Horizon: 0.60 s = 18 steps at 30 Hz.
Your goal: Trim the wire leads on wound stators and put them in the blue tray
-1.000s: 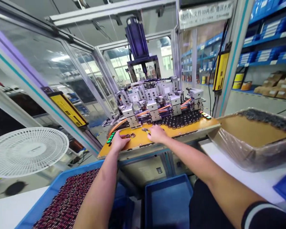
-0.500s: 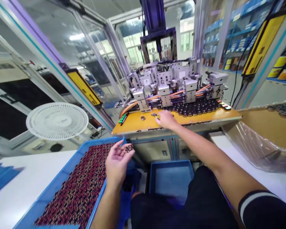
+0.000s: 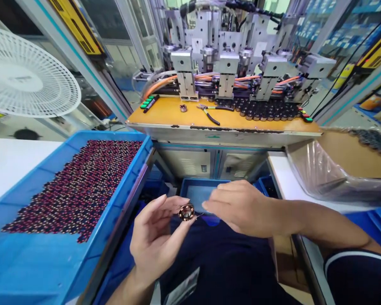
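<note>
My left hand (image 3: pixel 160 237) pinches a small copper-wound motor stator (image 3: pixel 186 212) between thumb and fingers, its round opening facing up toward me. A thin wire end (image 3: pixel 200 215) sticks out from its right side. Just right of it, my right hand (image 3: pixel 238 207) has its fingers curled together close to that wire; whether they grip the wire cannot be made out. On the yellow bench top lie cutting pliers (image 3: pixel 211 115) with dark and yellow-green handles, and a single stator (image 3: pixel 183 108) stands left of them.
Left of me, a blue tray (image 3: pixel 28 264) holds rows of wound stators (image 3: pixel 79 186). A fixture machine (image 3: pixel 227 63) stands behind the bench top (image 3: pixel 168 116), with several dark round parts (image 3: pixel 266 111) before it. On the right is a plastic-lined box (image 3: pixel 324 178); a white fan (image 3: pixel 28 76) stands left.
My right hand has left the pliers on the bench and come back beside the stator in my left hand. My left hand has moved right, away from the tray. The view has tilted down.
</note>
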{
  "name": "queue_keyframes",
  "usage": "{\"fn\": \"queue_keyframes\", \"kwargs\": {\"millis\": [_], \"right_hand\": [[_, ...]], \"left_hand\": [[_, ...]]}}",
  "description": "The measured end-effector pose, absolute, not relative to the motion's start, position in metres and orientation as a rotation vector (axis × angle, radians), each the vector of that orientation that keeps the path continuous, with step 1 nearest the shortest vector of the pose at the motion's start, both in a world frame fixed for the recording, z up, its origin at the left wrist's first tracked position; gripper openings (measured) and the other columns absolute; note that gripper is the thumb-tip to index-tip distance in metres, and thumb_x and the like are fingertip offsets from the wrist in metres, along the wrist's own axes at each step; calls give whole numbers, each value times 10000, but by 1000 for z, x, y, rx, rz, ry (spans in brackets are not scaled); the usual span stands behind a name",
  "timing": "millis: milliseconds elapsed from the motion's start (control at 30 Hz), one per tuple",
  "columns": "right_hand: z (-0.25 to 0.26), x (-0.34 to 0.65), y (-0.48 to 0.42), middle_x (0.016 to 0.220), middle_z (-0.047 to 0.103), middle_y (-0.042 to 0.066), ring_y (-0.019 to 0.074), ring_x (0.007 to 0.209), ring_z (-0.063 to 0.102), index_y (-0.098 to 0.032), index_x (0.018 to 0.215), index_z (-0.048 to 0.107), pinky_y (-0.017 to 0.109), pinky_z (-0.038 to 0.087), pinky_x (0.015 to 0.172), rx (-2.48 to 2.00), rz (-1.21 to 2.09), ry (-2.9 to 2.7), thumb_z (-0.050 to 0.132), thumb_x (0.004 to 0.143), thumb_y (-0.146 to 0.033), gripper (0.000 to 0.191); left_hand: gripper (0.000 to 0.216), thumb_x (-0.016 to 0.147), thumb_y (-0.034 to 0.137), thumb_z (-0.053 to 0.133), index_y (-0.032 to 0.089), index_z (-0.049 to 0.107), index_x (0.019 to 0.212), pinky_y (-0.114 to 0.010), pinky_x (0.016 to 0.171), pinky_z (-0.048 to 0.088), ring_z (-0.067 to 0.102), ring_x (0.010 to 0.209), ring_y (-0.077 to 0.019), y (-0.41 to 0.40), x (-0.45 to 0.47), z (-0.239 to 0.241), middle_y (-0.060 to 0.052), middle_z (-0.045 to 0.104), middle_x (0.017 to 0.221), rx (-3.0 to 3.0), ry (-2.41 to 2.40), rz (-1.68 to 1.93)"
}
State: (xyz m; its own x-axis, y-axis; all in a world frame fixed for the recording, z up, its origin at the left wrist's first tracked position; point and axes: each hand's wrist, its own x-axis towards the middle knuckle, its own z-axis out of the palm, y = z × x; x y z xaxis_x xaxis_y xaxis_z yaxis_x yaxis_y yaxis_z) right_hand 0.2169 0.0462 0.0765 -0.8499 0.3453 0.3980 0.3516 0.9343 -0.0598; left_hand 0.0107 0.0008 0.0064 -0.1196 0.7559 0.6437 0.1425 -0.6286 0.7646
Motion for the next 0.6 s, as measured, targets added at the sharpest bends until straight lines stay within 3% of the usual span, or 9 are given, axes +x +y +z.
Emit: {"fn": "queue_keyframes", "kwargs": {"millis": [133,233,333,400,433,500,600], "right_hand": [[61,232,35,620,551,6,143,546,444,-122,870,666,303,292,501,-452,170,-2658,449,964,-105,237],[55,237,24,566,531,-11,118,498,426,-124,840,660,277,319,493,-393,413,-2602,423,996,-119,285],[51,238,23,813,683,53,121,703,609,-114,987,674,234,458,643,-428,726,-2547,485,1029,-231,226],[49,235,28,1063,682,97,148,885,640,-128,1102,658,248,500,768,-558,893,-2412,646,959,-349,264],[49,232,31,1100,664,97,148,885,632,-136,1104,654,250,505,770,-632,958,-2297,725,894,-385,334],[47,223,36,975,645,52,111,735,581,-141,1010,653,226,490,663,-756,1104,-2029,818,794,-399,375],[42,204,37,772,569,-12,84,615,503,-152,838,598,206,432,563,-822,1401,-1713,794,800,-391,312]], "left_hand": [[832,672,-102,752,289,513,1367,-187,818,620,727,953,-113,-1,18,4,1,748,1059,1631,985,1797],[814,678,-101,742,301,518,1350,-180,801,623,732,939,-108,1,19,3,12,752,1052,1559,958,1781],[811,686,-112,722,311,515,1346,-189,810,625,737,944,-110,2,20,1,14,759,1064,1553,916,1773],[817,699,-123,699,312,502,1361,-200,821,626,737,964,-117,0,20,-2,1,759,1099,1583,891,1763],[821,705,-129,688,308,493,1372,-204,827,626,736,976,-120,-1,20,-4,-8,757,1119,1601,881,1755],[830,716,-141,667,294,474,1396,-215,851,623,729,1014,-131,-3,20,-8,-31,749,1157,1646,859,1730],[840,721,-152,645,271,455,1421,-246,898,613,714,1069,-153,-5,22,-12,-61,728,1200,1703,825,1699]]}}
